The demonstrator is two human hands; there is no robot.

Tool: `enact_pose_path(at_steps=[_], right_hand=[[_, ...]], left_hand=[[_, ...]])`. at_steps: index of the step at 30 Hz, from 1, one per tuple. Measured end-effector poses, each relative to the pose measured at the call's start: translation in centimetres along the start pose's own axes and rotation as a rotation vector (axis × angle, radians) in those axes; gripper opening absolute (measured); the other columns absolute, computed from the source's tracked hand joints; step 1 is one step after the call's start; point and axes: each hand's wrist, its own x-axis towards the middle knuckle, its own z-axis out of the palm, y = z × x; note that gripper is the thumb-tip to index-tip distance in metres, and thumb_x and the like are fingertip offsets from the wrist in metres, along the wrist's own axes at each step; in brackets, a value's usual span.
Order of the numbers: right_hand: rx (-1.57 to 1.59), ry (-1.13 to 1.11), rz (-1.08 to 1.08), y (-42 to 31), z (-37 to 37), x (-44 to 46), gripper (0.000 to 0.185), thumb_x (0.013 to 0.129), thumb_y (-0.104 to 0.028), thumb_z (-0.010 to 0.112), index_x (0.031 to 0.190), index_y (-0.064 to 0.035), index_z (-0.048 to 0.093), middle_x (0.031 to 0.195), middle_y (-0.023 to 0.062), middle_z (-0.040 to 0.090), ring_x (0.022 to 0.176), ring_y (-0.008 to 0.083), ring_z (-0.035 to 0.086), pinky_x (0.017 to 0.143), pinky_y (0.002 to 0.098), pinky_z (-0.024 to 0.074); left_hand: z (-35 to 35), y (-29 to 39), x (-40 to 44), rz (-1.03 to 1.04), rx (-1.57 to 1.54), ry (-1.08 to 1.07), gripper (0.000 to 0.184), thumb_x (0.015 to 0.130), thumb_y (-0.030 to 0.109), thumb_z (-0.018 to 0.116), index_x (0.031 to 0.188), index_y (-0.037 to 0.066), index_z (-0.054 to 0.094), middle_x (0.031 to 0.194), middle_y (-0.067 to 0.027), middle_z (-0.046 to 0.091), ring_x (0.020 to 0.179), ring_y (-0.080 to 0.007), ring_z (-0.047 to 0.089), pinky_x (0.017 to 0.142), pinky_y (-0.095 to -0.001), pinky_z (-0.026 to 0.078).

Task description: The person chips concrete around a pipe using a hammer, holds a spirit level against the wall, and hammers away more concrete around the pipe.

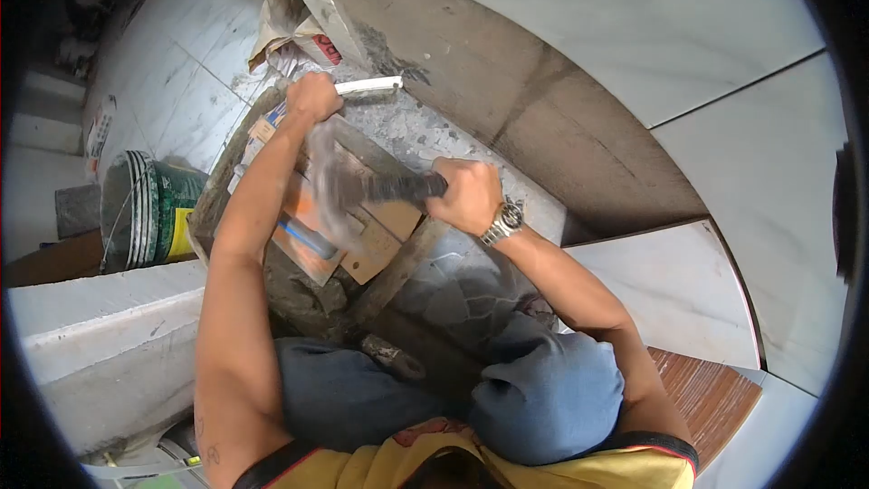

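Note:
My left hand [314,97] is closed on one end of a narrow white strip [371,86], which sticks out to the right over the rubble. What the strip is made of I cannot tell. My right hand [466,195], with a metal watch on the wrist, grips the black handle of a hammer [398,186]. Its grey head is smeared by motion and hangs left of the hand, over pieces of cardboard [371,249]. Some of the cardboard has orange and blue print. Worn, cement-stained boards [398,272] surround it.
A green bucket [167,208] stands at the left beside a pale ledge [118,317]. A torn sack [294,32] lies behind the left hand. Broken chips [416,131] cover the floor along the bare wall [507,81]. A marble-look tile piece [670,285] and brown board [701,398] are right.

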Motion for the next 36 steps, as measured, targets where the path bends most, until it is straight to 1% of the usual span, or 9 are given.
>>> enact_pose_path(at_steps=[3,7,15,18,19,23,30,32,36], right_hand=[[0.298,0.155,-0.353,1.1,-0.9,1.2,0.030,0.073,-0.035,0.074,0.076,-0.0061,0.070,0.069,0.0179,0.068,0.068,0.0350,0.070,0.065,0.0438,0.0574],[-0.223,-0.216,0.438,6.3,2.2,2.7,0.034,0.078,-0.037,0.071,0.082,-0.0026,0.074,0.078,0.0210,0.071,0.073,0.0339,0.071,0.067,0.0432,0.0580],[0.297,0.241,-0.167,0.4,-0.8,0.5,0.012,0.063,-0.013,0.071,0.072,-0.0079,0.065,0.072,0.0148,0.068,0.067,0.0369,0.066,0.065,0.0437,0.0548],[0.185,0.099,-0.240,5.9,2.7,1.3,0.021,0.066,-0.025,0.073,0.081,-0.0114,0.070,0.079,0.0109,0.071,0.072,0.0312,0.070,0.067,0.0417,0.0561],[-0.235,-0.113,0.220,5.6,2.6,2.5,0.024,0.071,-0.029,0.071,0.086,-0.0111,0.072,0.078,0.0130,0.072,0.073,0.0306,0.071,0.068,0.0425,0.0574],[-0.147,-0.129,0.269,3.1,3.2,1.0,0.024,0.073,-0.029,0.070,0.085,-0.0093,0.073,0.075,0.0183,0.070,0.070,0.0332,0.071,0.065,0.0443,0.0571],[0.438,0.178,-0.378,0.9,-0.6,1.6,0.021,0.065,-0.025,0.075,0.076,-0.0085,0.067,0.068,0.0131,0.067,0.064,0.0343,0.067,0.061,0.0443,0.0539],[-0.127,-0.109,0.303,4.9,1.7,2.7,0.027,0.072,-0.030,0.072,0.086,-0.0066,0.074,0.076,0.0186,0.070,0.072,0.0353,0.070,0.069,0.0455,0.0575],[-0.093,-0.131,0.308,4.1,3.3,0.6,0.030,0.073,-0.031,0.072,0.088,-0.0052,0.074,0.076,0.0226,0.070,0.073,0.0380,0.071,0.071,0.0461,0.0581]], left_hand=[[-0.1,0.0,-0.2,0.006,-0.006,-0.010,0.033,0.076,0.025,0.069,0.100,0.004,0.074,0.105,-0.0209,0.071,0.099,-0.0362,0.070,0.088,-0.0464,0.055],[-1.1,0.7,-0.9,-0.043,-0.026,-0.022,0.033,0.077,0.024,0.068,0.100,0.003,0.074,0.105,-0.0213,0.071,0.099,-0.0364,0.070,0.088,-0.0465,0.055],[-1.1,0.4,-0.6,-0.009,-0.010,-0.024,0.033,0.077,0.022,0.067,0.101,0.002,0.074,0.106,-0.0218,0.071,0.099,-0.0371,0.070,0.088,-0.0462,0.055],[-0.6,0.2,-0.2,-0.033,-0.006,-0.012,0.033,0.076,0.022,0.067,0.101,0.002,0.074,0.105,-0.0220,0.071,0.099,-0.0368,0.070,0.089,-0.0458,0.055],[-0.2,0.2,-0.4,-0.026,-0.014,-0.021,0.033,0.076,0.022,0.068,0.101,0.002,0.074,0.105,-0.0223,0.071,0.099,-0.0367,0.070,0.089,-0.0457,0.055],[-0.6,0.0,-0.2,-0.006,-0.018,-0.027,0.034,0.075,0.023,0.068,0.101,0.002,0.074,0.106,-0.0229,0.071,0.099,-0.0366,0.070,0.089,-0.0455,0.055],[-0.8,0.3,-0.4,-0.041,-0.008,-0.017,0.035,0.075,0.024,0.069,0.101,0.001,0.074,0.105,-0.0226,0.071,0.100,-0.0365,0.070,0.089,-0.0459,0.055],[-1.1,0.4,-0.9,-0.035,-0.028,-0.038,0.035,0.075,0.024,0.070,0.101,0.001,0.074,0.105,-0.0228,0.071,0.100,-0.0368,0.069,0.089,-0.0461,0.055],[-0.8,0.6,-0.7,-0.041,-0.017,-0.015,0.035,0.075,0.024,0.070,0.101,0.001,0.073,0.106,-0.0231,0.071,0.100,-0.0376,0.069,0.089,-0.0464,0.055]])
